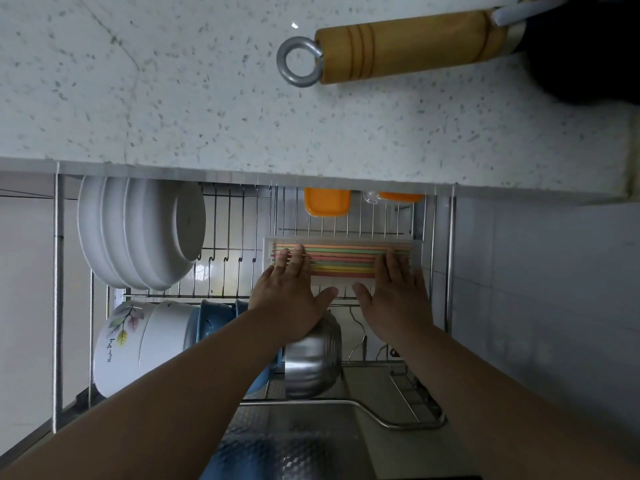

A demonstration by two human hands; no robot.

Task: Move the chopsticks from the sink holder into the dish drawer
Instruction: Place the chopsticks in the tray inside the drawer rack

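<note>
The chopsticks, a bundle of pink, orange, green and yellow sticks, lie side by side in a clear plastic tray that sits in the wire rack of the open dish drawer. Both hands are on them. The left hand lies flat, palm down, fingers spread, with its fingertips resting across the left ends of the sticks and its thumb pointing towards the other hand. The right hand is likewise open and flat, fingers covering the right part of the bundle, thumb turned inward. Neither hand pinches anything; the sticks show between the two sets of fingers.

Just below the left hand's wrist is a steel bowl on its side, and further left of it stand blue bowls and white bowls, one printed with leaves. Beyond the left hand, up and to the left, white plates stand on edge in the rack. Beyond the fingertips of both hands, orange plastic pieces sit at the back of the drawer, under the edge of the speckled surface. On that surface, well apart from the hands, a wooden handle with a metal ring lies jutting from a dark pan.
</note>
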